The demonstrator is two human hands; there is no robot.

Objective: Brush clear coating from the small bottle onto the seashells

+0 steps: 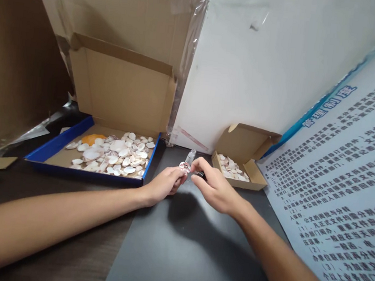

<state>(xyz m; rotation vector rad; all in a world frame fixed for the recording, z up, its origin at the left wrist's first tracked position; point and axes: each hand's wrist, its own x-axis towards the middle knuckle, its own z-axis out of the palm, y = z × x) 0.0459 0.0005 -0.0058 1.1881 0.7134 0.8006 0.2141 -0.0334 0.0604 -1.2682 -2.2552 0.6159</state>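
A small shell [184, 166] is pinched betw. thumb and fingertips of the left hand [165, 184], held just above the dark mat [188, 249]. The right hand [214, 186] is closed round a thin dark tool [200, 174], its tip brought up against the shell; what kind of tool cannot be told. Both hands are met at mid-table, touching or nearly so around the shell.

Just behind the hands a small clear bottle [190, 156] is stood upright on the mat, near the wall [268, 55].

To the left, a flat blue-edged box [54, 145] is laid open w/ its cardboard lid [122, 83] raised at the back; many pale shells [118, 153] are spread inside, w/ one orange piece [93, 139] at the left end. This box is set just beside the left hand.

To the right, a small carton [239, 164] is seen w/ flaps open, a few shells [234, 169] lying in it, close to the right hand.

A printed sheet [344, 194] w/ blue heading and black text is laid along the right side, partly overlapped by the right forearm. Large cardboard [15, 48] is propped at far left.
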